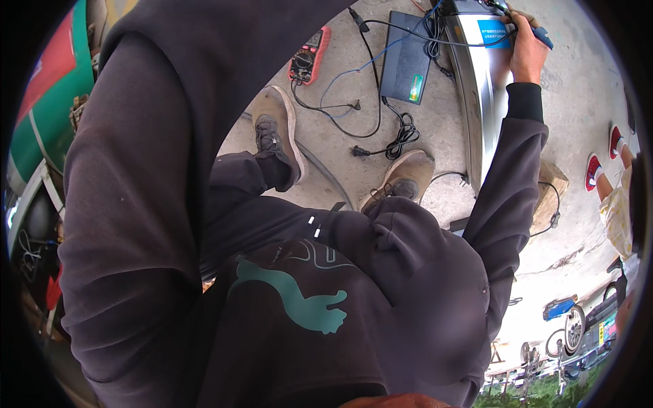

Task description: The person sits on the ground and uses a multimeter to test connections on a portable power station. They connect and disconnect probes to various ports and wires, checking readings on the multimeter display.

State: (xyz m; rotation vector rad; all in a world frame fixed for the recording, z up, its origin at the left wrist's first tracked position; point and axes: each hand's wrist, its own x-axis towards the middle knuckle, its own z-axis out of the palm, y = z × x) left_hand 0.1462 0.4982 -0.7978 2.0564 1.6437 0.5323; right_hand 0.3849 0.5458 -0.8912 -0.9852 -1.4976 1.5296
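My right hand (527, 56) is near the top right edge, closed around a dark blue-handled hand tool (542, 37) whose exact kind I cannot make out. It is over the end of a long silver metal case (479, 75) with a blue label on its side. Black and blue wires (433, 42) bunch up beside the upper end of the case. My left sleeve (224, 47) runs up and out over the top edge, so the left hand is out of sight.
On the concrete floor lie a red-and-black multimeter (309, 56), a flat black power box (406, 60) and a coiled black cord with plug (401, 136). A stone block (549, 194) sits by my right forearm. A bystander's red shoes (594, 172) show at right; bicycles (575, 326) are below.
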